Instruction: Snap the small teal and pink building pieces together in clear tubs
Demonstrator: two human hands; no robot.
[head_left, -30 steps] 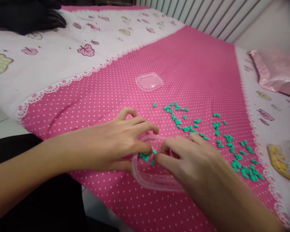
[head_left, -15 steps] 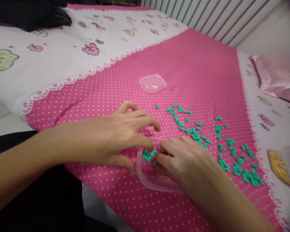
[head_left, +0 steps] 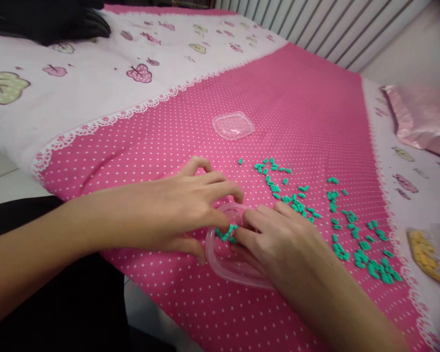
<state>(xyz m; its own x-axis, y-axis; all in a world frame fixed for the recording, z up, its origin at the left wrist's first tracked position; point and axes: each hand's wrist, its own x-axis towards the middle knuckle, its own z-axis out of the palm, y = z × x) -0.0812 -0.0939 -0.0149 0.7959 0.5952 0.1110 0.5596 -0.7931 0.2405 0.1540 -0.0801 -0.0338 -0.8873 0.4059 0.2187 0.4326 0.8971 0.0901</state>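
A clear plastic container point(head_left: 220, 274) sits on the pink dotted bedspread with a small cluster of green toy bricks point(head_left: 224, 235) inside. My left hand point(head_left: 194, 205) reaches over its left side, fingers spread and curved, the index fingertip close to the green cluster. My right hand point(head_left: 275, 234) dips into the container from the right, its fingers bent together beside the bricks. What its fingertips hold, if anything, is hidden. Loose green bricks point(head_left: 297, 206) lie scattered to the right of the container, and more green bricks point(head_left: 363, 256) lie farther right.
A clear lid point(head_left: 233, 125) lies flat beyond my hands. At the right edge rest a bag of yellow pieces point(head_left: 423, 252) and a shiny pink packet point(head_left: 418, 117). A black item point(head_left: 47, 22) lies at the far left, and a slatted panel point(head_left: 300, 24) stands behind the bed.
My right fingers have shifted slightly within the container, beside the green cluster, and the container is tilted or moved a little. My left hand stays nearly in place, with its index finger slightly lower.
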